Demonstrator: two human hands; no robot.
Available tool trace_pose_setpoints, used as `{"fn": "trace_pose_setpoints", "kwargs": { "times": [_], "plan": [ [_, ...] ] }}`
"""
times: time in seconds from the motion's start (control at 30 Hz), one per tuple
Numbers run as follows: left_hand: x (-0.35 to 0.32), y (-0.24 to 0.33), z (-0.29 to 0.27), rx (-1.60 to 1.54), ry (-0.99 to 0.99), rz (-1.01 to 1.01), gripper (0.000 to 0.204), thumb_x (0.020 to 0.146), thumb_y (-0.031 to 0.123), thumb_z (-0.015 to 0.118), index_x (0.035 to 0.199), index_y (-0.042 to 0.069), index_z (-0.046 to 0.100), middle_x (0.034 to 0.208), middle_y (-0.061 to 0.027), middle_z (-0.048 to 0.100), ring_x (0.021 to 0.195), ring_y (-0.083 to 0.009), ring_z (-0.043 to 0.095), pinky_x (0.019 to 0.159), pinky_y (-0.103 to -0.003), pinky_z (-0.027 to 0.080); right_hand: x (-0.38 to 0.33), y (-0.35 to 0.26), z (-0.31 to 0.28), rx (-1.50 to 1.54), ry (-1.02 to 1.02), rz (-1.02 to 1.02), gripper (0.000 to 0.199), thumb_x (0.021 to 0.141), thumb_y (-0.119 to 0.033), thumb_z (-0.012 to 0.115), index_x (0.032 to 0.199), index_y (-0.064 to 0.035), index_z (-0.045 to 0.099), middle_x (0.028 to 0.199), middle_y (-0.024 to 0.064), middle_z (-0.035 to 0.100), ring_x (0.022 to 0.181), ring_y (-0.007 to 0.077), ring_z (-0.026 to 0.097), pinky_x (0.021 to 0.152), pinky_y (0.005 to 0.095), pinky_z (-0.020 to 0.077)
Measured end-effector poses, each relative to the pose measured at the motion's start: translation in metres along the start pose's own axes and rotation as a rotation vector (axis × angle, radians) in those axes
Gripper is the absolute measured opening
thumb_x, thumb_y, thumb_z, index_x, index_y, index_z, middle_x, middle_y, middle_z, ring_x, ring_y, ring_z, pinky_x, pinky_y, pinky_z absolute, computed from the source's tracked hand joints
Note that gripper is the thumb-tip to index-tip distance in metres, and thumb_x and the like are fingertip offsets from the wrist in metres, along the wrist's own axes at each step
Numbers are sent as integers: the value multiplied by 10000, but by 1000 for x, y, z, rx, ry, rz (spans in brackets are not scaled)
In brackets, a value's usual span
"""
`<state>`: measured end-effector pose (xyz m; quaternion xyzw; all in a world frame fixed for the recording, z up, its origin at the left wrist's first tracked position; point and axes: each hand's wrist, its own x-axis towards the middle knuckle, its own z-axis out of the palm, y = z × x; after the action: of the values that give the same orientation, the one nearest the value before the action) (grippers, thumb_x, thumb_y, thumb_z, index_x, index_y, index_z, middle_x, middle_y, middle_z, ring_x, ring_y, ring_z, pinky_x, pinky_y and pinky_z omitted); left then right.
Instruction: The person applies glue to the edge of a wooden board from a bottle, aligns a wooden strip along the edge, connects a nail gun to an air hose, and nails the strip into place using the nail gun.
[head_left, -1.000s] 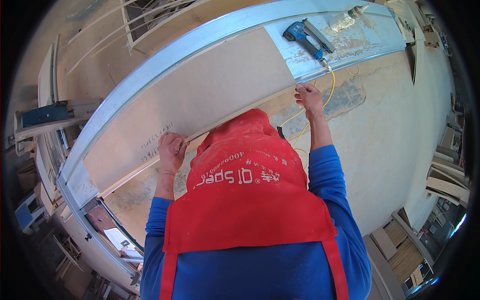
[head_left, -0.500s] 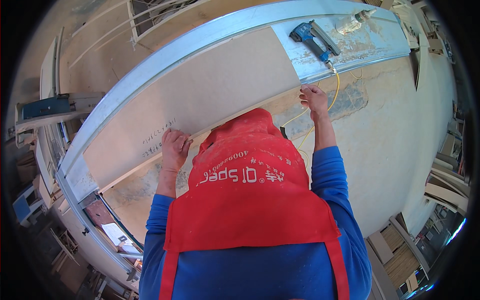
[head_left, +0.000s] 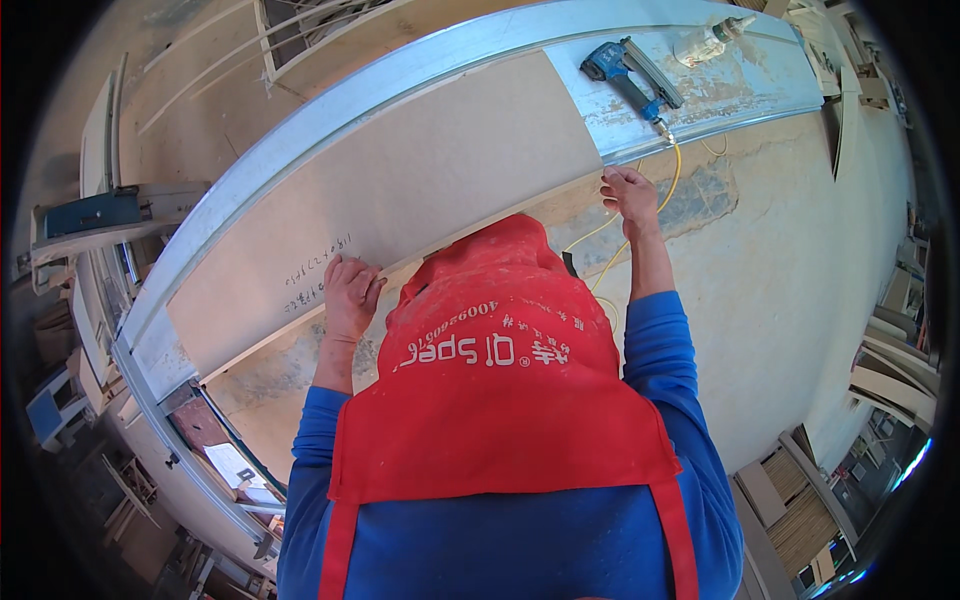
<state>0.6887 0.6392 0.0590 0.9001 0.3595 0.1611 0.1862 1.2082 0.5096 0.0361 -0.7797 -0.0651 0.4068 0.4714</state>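
Note:
A long beige wooden board (head_left: 420, 170) lies flat on a blue-grey metal-edged workbench (head_left: 700, 110), with handwriting near its left part. A pale narrow edge runs along its near side; whether this is a separate strip I cannot tell. My left hand (head_left: 350, 298) is closed at that near edge, fingers curled and thumb pressed against it. At the board's near right corner, my right hand (head_left: 632, 198) is also closed, its fingertips pinched at the corner. Beyond it, a blue nail gun (head_left: 625, 80) rests on the bench.
A yellow air hose (head_left: 678, 170) drops from the nail gun past my right wrist to the floor. A clear bottle (head_left: 705, 45) lies at the bench's far right. Wood panels (head_left: 890, 385) lean at the right, and a machine with a green housing (head_left: 92, 213) stands at the left.
Almost nothing differs. The view has shifted very slightly; both hands stay at the board's near edge.

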Motion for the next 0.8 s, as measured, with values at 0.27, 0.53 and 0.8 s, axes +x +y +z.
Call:
{"fn": "trace_pose_setpoints", "kwargs": {
  "times": [0.27, 0.53, 0.8],
  "plan": [
    [-2, -1, 4, 30, 10, 38, 286, 817, 96, 848, 1084, 119, 747, 986, -60, 661, 1050, -308, 657, 1128, -555, 456, -2, -2, 0, 19, 2, 2, 284, 986, -276, 793, 1148, -46, 753, 1017, 36, 751, 850, 151, 714, 717, 299, 561],
    [12, 18, 2, 66, 6, 52, 354, 796, 121, 867, 1129, 113, 745, 1016, -69, 663, 1043, -309, 650, 1122, -553, 456, -1, -2, 0, 105, 9, -2, 207, 967, -220, 781, 1065, -39, 766, 915, 14, 731, 791, 128, 686, 695, 291, 541],
    [117, 116, 52, -122, 14, 232, 398, 812, 209, 865, 1172, 93, 744, 1090, -83, 678, 1079, -310, 649, 978, -463, 477, 5, 2, -3, 99, -50, 15, 255, 991, -251, 775, 1122, -33, 757, 999, 41, 749, 835, 148, 709, 729, 303, 562]
  ]
}}
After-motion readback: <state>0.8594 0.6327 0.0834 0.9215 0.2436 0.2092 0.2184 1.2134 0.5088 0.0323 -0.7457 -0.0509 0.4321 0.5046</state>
